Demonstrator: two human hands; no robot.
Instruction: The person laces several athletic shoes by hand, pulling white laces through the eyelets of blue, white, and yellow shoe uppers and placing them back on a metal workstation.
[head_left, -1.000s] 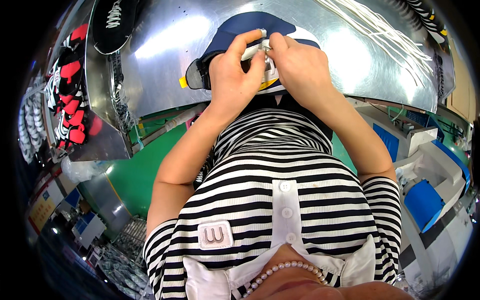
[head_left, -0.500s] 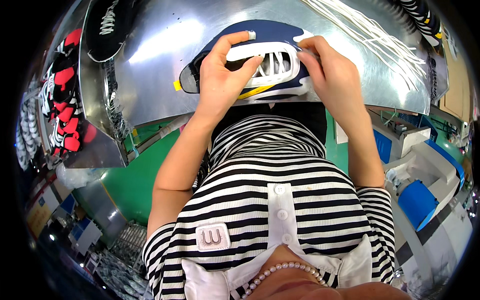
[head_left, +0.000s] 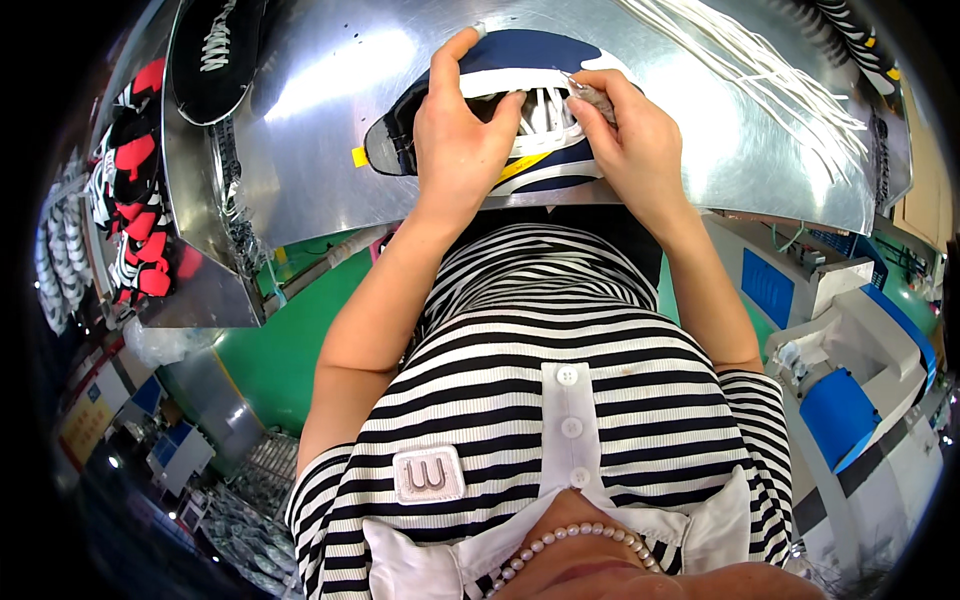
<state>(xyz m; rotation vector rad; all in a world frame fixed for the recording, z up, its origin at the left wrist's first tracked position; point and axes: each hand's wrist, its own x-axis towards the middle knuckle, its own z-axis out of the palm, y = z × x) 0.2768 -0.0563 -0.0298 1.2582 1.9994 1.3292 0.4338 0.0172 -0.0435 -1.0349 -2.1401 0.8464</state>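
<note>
Navy-and-white shoe [head_left: 535,46] is set on the metal table [head_left: 330,170], near edge, right in front of the wearer. Heel end with yellow tab [head_left: 360,157] to the left, toe to the right, throat facing up.

Left hand [head_left: 462,150] is laid over the collar side — forefinger stretched to the far side of the upper, thumb at the throat, the two spread well apart. Grip by the other fingers can't be confirmed; they're hidden.

Right hand [head_left: 638,135] is at the toe end of the throat, thumb and forefinger drawn close together at the white eyelet band [head_left: 520,78]. Something greyish is seen between them, too small to identify; whether it or a lace is pinched can't be told.

Status: white lace strands [head_left: 545,115] are already run across the toe half of the throat. None can be made out across the collar half, partly covered by the left hand, so lacing is judged partial. No tied bow is visible.

Loose white laces [head_left: 750,80] are laid out to the right, apart from the shoe. A black shoe [head_left: 215,75] is placed at far left.
</note>
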